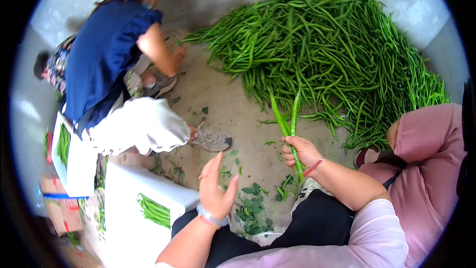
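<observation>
My right hand [303, 153] is closed around a few long green chili peppers [295, 111], which fan out above the fist, with ends poking out below it. My left hand [216, 188] is held up with fingers apart and nothing in it, over the near floor beside a white box [121, 181]. Green peppers lie lined up inside that box [154, 210]. Beyond my right hand, a large heap of long green peppers [327, 44] spreads over the floor against the wall.
A person in a dark blue top [111, 54] squats at left, one hand by the heap's edge. Another white box [79, 164] and a cardboard box [62, 206] stand at far left. Loose leaves [254, 208] litter the floor. A person in pink trousers [429, 144] sits close on my right.
</observation>
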Tool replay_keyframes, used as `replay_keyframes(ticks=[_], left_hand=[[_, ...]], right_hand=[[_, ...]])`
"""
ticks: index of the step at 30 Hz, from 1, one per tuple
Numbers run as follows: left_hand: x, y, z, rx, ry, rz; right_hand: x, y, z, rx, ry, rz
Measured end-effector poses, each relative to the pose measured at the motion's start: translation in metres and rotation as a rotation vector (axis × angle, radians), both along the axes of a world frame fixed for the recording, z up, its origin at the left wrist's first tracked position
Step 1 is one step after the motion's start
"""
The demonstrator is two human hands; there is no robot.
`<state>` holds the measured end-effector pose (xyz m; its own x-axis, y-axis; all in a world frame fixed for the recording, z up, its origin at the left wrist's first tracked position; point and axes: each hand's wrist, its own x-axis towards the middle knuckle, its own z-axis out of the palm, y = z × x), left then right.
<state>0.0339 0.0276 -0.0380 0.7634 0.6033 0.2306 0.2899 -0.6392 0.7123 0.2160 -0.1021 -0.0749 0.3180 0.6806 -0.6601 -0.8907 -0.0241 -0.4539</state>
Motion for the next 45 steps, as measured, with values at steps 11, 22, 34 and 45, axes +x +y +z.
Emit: replay_keyframes(ticks=[11, 22, 34, 45], left_hand=[[-0.005, -0.001, 0.020, -0.075, -0.058, -0.509], [-0.022, -0.018, 0.023, -0.271, -0.189, -0.448], [-0.019, 0.008, 0.008, -1.491, -0.383, -0.051], [-0.017, 0.011, 0.003, -1.708, -0.414, -0.092]], right_hand=[[-0.081, -0.027, 0.131, 0.143, 0.242, 0.590], [-0.116, -0.023, 0.128, 0.088, 0.297, 0.499], [-0.032, 0.003, 0.052, -0.202, -0.766, -0.081], [-0.089, 0.020, 0.056, 0.263, -0.923, 0.194]])
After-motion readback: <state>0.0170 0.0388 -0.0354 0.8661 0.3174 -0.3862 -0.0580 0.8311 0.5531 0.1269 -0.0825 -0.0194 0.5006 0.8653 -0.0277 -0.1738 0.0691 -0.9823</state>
